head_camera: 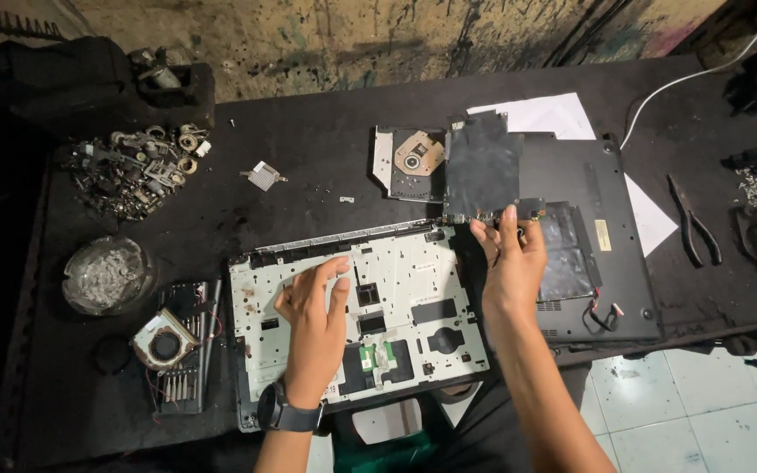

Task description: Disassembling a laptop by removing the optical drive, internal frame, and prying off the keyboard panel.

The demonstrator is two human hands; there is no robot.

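The left hand (315, 302) lay palm down on the pale metal underside of a laptop cover (357, 311), fingers spread and slightly bent, pressing flat without gripping anything; a dark watch (289, 413) sat on that wrist. The forearm came up from the bottom edge of the view at a slight lean to the right. The right hand (512, 263) was raised, fingers pointing up and away, and pinched the lower edge of a dark circuit board (482, 166) between thumb and fingertips, holding it upright above the tabletop (308, 149). Behind the board lay a disc drive (406, 162), and to its right the black laptop base (589, 236) rested on sheets of white paper (545, 114). Pliers (692, 223) lay well to the right. On the left side were a heap of small metal parts (137, 166), a glass ashtray (105, 276), a small fan (164, 343) on a screwdriver set (187, 368), and a small heatsink (263, 175).
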